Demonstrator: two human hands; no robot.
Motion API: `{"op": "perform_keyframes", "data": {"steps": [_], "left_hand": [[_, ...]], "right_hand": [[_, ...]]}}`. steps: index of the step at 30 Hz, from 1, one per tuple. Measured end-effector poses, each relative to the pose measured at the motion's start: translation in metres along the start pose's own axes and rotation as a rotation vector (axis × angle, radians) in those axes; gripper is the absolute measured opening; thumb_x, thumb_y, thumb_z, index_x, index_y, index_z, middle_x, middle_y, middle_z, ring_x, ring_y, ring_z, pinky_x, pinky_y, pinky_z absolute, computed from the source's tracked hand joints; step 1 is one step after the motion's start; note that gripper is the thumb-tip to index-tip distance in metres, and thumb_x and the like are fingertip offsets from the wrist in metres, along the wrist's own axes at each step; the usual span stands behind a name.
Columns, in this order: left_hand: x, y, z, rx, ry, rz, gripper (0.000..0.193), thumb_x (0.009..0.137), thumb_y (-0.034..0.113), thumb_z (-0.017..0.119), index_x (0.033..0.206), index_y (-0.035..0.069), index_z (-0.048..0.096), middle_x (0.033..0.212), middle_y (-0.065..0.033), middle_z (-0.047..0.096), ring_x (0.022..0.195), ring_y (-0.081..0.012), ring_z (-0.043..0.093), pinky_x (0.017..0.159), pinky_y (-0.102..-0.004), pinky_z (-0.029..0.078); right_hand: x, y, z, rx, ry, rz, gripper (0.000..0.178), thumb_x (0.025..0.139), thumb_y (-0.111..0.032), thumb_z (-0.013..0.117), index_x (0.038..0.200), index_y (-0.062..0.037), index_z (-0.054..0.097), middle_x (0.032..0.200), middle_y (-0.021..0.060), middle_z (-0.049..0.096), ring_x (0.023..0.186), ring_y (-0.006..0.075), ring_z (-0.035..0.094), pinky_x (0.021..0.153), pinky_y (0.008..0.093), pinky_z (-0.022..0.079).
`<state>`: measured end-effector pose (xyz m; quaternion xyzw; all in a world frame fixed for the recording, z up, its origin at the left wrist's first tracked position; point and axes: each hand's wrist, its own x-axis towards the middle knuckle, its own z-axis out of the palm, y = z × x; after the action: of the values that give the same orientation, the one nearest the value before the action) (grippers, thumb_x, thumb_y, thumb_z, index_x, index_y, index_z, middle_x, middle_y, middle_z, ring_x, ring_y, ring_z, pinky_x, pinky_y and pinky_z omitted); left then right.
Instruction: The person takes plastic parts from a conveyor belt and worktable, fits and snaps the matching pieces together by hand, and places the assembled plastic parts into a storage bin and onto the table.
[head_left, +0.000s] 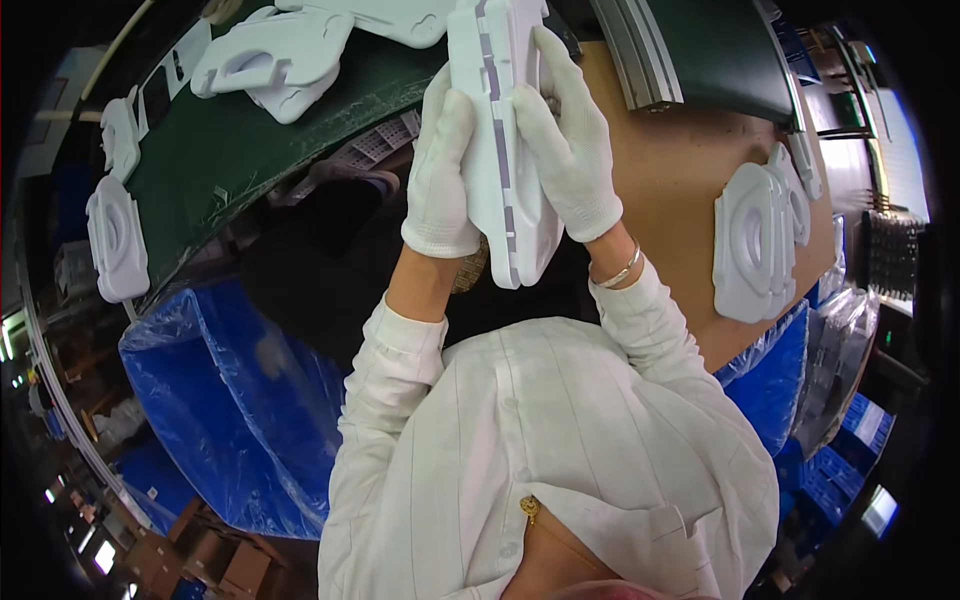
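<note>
Both hands wear white knit gloves and grip a white plastic housing (487, 150) between them, held up on its edge in front of me. A grey strip runs along the housing's narrow side, broken by small notches. My left hand (440, 170) presses its left face, thumb upward along the edge. On the other side my right hand (572, 145) clasps it, with the fingers reaching round the far part and the thumb close to the grey strip. The housing's top end runs out of the picture.
A green work surface (180, 150) at left carries several similar white parts (270, 70). More white parts (752, 240) lie on the brown board (665, 180) at right. Blue plastic-lined bins (230, 400) stand below at left and lower right. A metal rail (640, 55) borders the green belt (730, 60).
</note>
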<state>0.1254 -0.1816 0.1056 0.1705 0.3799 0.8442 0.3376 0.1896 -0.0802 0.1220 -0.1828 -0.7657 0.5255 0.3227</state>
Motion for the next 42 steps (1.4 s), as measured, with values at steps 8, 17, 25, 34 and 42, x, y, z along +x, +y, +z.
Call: {"op": "perform_keyframes", "data": {"steps": [8, 17, 25, 34, 42], "left_hand": [[-0.004, -0.005, -0.005, 0.001, 0.018, 0.016, 0.057, 0.102, 0.04, 0.043, 0.145, 0.005, 0.033, 0.135, -0.0086, 0.048, 0.12, -0.0171, 0.05, 0.102, -0.0325, 0.041], [-0.009, -0.002, -0.004, 0.005, 0.043, -0.001, 0.056, 0.102, 0.04, 0.042, 0.144, 0.004, 0.032, 0.133, -0.0099, 0.049, 0.119, -0.0172, 0.052, 0.1, -0.0322, 0.044], [-0.006, -0.004, -0.007, -0.025, 0.02, -0.008, 0.056, 0.102, 0.04, 0.042, 0.144, 0.004, 0.033, 0.134, -0.0096, 0.049, 0.118, -0.0173, 0.052, 0.1, -0.0321, 0.043], [-0.008, -0.003, -0.008, -0.013, 0.051, 0.01, 0.055, 0.102, 0.04, 0.041, 0.144, 0.005, 0.034, 0.132, -0.0088, 0.049, 0.117, -0.0172, 0.051, 0.1, -0.0318, 0.043], [-0.01, -0.003, -0.006, -0.025, 0.099, -0.017, 0.053, 0.103, 0.038, 0.04, 0.143, 0.004, 0.034, 0.133, -0.0087, 0.048, 0.118, -0.0173, 0.049, 0.1, -0.0324, 0.041]], "right_hand": [[-0.004, 0.001, 0.001, 0.038, -0.024, 0.05, 0.056, 0.093, -0.021, 0.058, 0.142, -0.0011, 0.041, 0.091, 0.0026, 0.058, 0.079, 0.0073, 0.051, 0.075, 0.0221, 0.044], [-0.002, -0.022, -0.003, -0.024, -0.087, 0.09, 0.058, 0.092, -0.021, 0.059, 0.141, 0.003, 0.039, 0.129, 0.021, 0.056, 0.115, 0.0262, 0.058, 0.096, 0.0328, 0.045], [-0.006, 0.003, 0.005, -0.022, -0.009, 0.03, 0.054, 0.093, -0.021, 0.059, 0.141, -0.0021, 0.043, 0.088, 0.0017, 0.058, 0.077, 0.0067, 0.051, 0.072, 0.0217, 0.045], [-0.01, 0.001, 0.009, -0.26, 0.011, -0.024, 0.056, 0.093, -0.022, 0.059, 0.142, -0.0017, 0.042, 0.084, 0.0008, 0.055, 0.07, 0.007, 0.048, 0.067, 0.0229, 0.044], [-0.009, 0.004, 0.01, -0.174, -0.08, 0.063, 0.054, 0.094, -0.022, 0.056, 0.143, -0.0044, 0.042, 0.093, 0.0043, 0.057, 0.079, 0.0091, 0.052, 0.076, 0.024, 0.045]]}}
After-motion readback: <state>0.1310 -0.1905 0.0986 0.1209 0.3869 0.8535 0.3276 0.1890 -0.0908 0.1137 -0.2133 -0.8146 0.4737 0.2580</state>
